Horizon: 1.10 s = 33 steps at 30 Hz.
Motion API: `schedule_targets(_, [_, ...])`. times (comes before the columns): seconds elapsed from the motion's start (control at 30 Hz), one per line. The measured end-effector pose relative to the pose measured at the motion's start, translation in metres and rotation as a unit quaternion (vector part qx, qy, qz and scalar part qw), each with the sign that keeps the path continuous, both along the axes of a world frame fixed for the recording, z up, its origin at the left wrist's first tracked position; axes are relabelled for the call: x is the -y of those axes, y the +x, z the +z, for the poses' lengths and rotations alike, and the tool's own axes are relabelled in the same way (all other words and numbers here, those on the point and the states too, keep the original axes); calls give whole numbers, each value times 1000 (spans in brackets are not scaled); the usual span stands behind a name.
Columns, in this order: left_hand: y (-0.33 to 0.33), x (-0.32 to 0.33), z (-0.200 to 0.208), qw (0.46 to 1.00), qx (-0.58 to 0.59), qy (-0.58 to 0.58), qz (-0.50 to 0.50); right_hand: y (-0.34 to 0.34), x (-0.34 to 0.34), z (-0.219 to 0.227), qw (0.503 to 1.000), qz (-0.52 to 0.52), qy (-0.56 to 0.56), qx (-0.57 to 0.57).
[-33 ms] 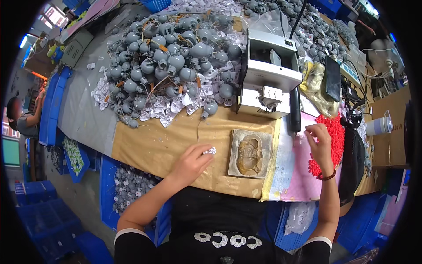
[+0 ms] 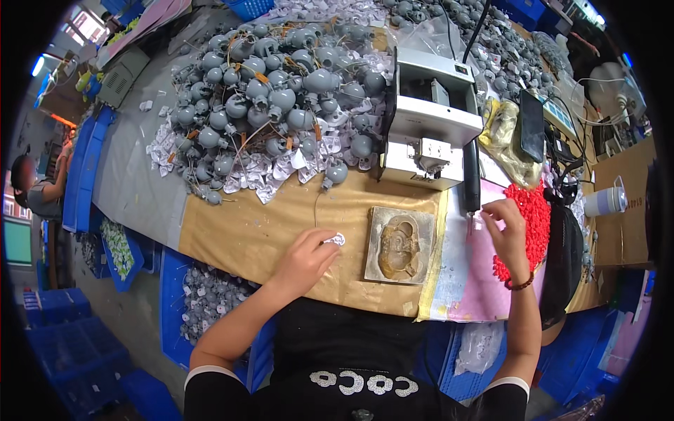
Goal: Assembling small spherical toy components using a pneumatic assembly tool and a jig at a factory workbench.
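left hand (image 2: 303, 261) pinches a small flat white piece (image 2: 338, 239) beside the square metal mould (image 2: 399, 245); slack fingers could drop it. right hand (image 2: 509, 228), near the black cylindrical tool (image 2: 471, 175): finger state i cannot tell.

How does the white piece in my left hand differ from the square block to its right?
The white piece is small and pale; the square block is larger and grey-brown. The white piece is held in the left hand; the square block lies unheld. Both are over the brown cover.
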<state>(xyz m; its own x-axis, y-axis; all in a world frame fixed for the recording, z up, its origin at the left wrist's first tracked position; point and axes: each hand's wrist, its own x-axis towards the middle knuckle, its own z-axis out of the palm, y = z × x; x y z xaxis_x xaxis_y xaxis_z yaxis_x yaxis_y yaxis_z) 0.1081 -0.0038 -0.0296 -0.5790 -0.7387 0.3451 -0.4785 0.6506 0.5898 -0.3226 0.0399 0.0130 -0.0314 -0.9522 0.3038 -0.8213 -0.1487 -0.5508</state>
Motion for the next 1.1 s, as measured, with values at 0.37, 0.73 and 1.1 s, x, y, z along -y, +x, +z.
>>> schedule_targets(0.37, [-100,10,22,994,-55,13,-95,116,15,-5,970,205,-91,95])
schedule_targets(0.73, [-77,51,45,998,-41,36,-31,126,12,-18,948,282,-124,-84])
schedule_targets(1.1, [-49,210,157,945,74,-244,204,133,-2,-33,961,227,-153,-47])
